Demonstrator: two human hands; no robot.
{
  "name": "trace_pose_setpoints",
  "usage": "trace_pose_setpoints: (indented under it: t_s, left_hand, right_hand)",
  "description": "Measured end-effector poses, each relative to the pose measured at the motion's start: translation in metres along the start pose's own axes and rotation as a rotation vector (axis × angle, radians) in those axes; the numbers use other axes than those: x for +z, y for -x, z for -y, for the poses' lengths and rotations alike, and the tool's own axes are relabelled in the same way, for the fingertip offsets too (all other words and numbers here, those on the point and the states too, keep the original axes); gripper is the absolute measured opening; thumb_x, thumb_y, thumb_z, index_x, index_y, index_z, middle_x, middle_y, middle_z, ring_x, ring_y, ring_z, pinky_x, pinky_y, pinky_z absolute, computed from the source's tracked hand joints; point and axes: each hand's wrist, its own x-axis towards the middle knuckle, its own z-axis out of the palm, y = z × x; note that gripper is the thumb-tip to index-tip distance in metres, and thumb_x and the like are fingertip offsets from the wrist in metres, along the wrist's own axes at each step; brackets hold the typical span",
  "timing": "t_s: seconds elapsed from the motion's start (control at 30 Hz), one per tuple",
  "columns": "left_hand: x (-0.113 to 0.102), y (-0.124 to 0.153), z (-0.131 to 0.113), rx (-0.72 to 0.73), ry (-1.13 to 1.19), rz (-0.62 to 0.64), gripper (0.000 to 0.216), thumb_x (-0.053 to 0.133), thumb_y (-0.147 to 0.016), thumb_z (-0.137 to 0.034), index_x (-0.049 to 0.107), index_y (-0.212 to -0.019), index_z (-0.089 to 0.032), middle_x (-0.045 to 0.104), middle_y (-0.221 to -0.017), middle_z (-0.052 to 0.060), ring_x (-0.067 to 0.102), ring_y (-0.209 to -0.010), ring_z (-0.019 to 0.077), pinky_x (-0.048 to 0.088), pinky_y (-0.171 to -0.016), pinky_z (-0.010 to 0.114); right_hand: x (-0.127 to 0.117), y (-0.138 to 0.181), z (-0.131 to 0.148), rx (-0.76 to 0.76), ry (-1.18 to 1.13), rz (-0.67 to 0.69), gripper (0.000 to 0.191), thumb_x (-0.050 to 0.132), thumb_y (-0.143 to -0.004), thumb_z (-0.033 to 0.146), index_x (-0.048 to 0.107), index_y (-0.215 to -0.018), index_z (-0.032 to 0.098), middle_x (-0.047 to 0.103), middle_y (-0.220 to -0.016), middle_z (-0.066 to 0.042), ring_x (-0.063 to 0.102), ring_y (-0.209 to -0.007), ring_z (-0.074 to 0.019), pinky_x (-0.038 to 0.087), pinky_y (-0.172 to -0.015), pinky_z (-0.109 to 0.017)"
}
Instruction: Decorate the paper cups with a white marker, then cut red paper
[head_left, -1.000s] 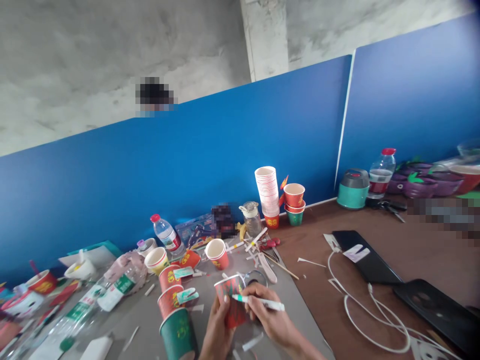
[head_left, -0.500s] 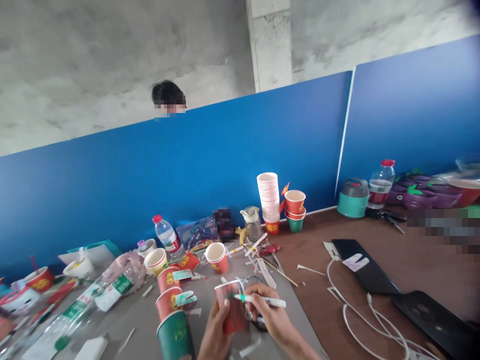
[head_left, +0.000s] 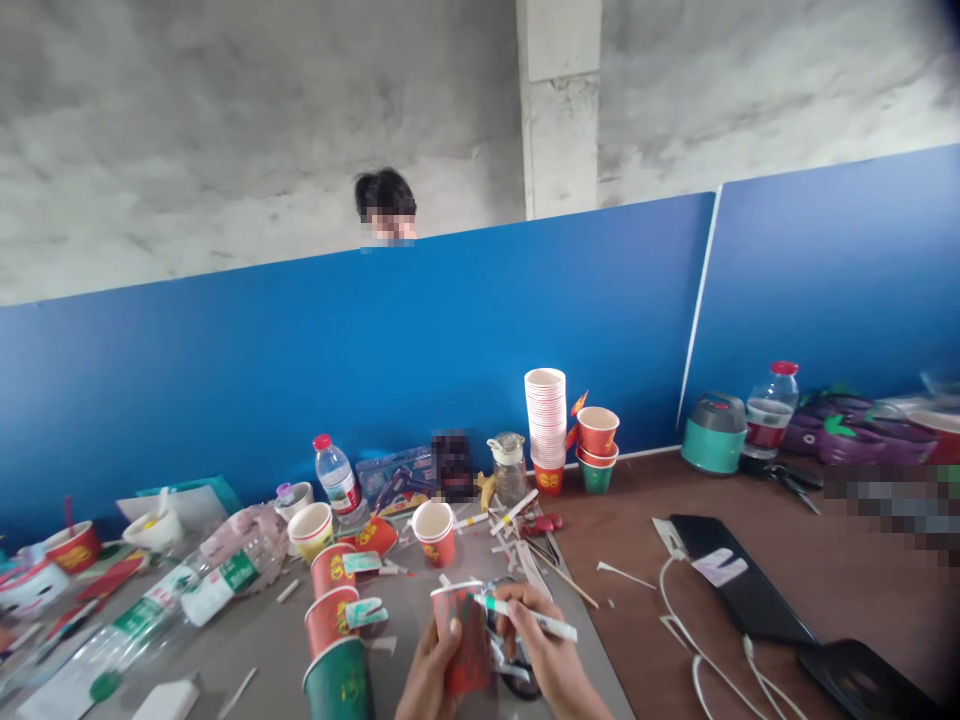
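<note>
My left hand (head_left: 426, 678) is wrapped around a red paper cup (head_left: 463, 636) at the bottom middle of the head view, holding it upright. My right hand (head_left: 541, 650) pinches a white marker pen (head_left: 529, 618) with a green band, its tip against the cup's side. The cup's wall shows dark green marking. Just left of them stand two red cups (head_left: 328, 600) with paper pieces stuck on and a green cup (head_left: 337, 682). Under my hands lies a grey mat (head_left: 289, 640) strewn with paper scraps.
A tall stack of white cups (head_left: 547, 425), more red and green cups (head_left: 598, 445), water bottles (head_left: 337, 480), a glass jar (head_left: 510, 465), a teal pot (head_left: 713, 433), a black tablet (head_left: 739, 575) and white cable (head_left: 712, 660) fill the brown table. A person's head (head_left: 385, 205) shows above the blue partition (head_left: 375, 350).
The view has tilted and shifted, so everything sits lower and further right in the picture. My hands still hold the cup and marker, the marker tip staying on the cup.
</note>
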Motion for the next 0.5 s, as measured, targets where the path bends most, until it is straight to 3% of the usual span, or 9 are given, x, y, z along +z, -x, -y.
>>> trace_pose_setpoints:
  t_s: [0.5]
  left_hand:
    - [-0.011, -0.005, 0.009, 0.014, -0.008, 0.039, 0.040, 0.077, -0.061, -0.035, 0.068, -0.094, -0.015, 0.072, -0.085, 0.011, 0.067, -0.070, 0.0202, 0.051, -0.065, 0.028]
  right_hand:
    - [-0.006, -0.002, -0.009, 0.025, -0.003, 0.041, 0.034, 0.061, -0.074, 0.048, 0.063, -0.073, 0.015, 0.056, -0.053, 0.001, 0.048, -0.044, -0.0102, 0.038, -0.045, -0.021]
